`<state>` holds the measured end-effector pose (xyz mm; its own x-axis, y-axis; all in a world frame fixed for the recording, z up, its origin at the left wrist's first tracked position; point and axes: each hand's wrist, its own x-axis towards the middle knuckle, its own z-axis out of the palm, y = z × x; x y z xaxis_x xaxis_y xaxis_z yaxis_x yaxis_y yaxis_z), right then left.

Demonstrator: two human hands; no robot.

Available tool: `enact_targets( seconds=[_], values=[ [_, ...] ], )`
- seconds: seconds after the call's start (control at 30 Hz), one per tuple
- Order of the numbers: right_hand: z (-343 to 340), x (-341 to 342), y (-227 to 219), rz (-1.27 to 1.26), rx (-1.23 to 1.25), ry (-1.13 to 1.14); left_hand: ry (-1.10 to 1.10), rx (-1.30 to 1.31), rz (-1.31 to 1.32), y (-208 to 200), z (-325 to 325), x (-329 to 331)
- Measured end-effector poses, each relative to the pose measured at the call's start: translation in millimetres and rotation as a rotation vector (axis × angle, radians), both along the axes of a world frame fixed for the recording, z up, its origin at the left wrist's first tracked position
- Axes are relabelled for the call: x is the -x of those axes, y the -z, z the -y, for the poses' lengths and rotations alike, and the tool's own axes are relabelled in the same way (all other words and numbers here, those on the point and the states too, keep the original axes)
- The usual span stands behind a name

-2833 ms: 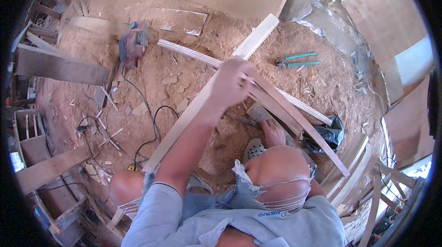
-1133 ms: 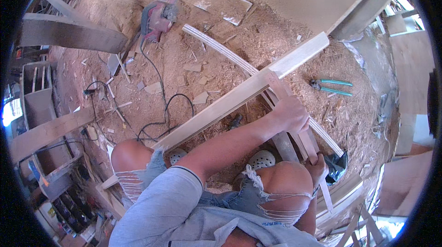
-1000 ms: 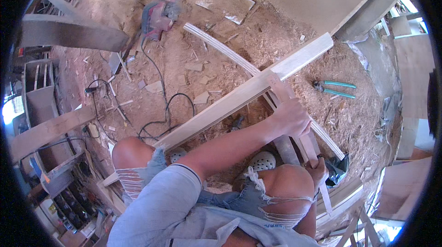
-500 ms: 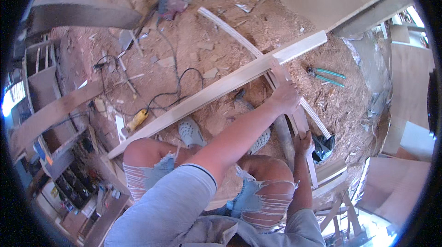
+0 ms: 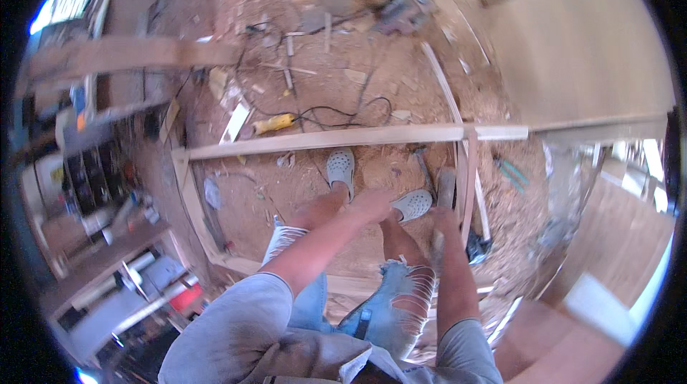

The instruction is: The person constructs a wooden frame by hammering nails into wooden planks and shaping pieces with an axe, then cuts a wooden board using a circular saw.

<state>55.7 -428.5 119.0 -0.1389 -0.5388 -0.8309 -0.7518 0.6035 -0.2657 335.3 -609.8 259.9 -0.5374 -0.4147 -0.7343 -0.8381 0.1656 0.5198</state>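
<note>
While blur hides whether the left hand (image 5: 375,205) and right hand (image 5: 444,220) are spread or pinching anything, a clog (image 5: 340,166) catching the wooden frame (image 5: 322,142) could knock it askew.

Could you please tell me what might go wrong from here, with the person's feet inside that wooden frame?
Tripping: the grey clogs are inside the wooden frame, so a step outward might catch its far rail.
Snagging: the dark cord lies in loose loops just beyond that rail and could catch a foot.
Knocking: the yellow tool lies close to the same rail, so shifting the frame might bump it.
</note>
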Motion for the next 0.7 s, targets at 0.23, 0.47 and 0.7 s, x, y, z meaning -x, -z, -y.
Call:
enact_targets(
  seconds=[0.23,0.47,0.7],
  values=[
    [76,-145,-121,0.314,0.225,-0.313,-0.62,0.11,-0.055,-140,-42,-149],
    [77,-115,-137,0.306,0.331,-0.55,-0.967,0.101,-0.044,-187,-126,-228],
    [64,-159,-159,0.038,0.028,-0.452,-0.974,-0.086,0.001,-165,-227,-347]
  ],
)
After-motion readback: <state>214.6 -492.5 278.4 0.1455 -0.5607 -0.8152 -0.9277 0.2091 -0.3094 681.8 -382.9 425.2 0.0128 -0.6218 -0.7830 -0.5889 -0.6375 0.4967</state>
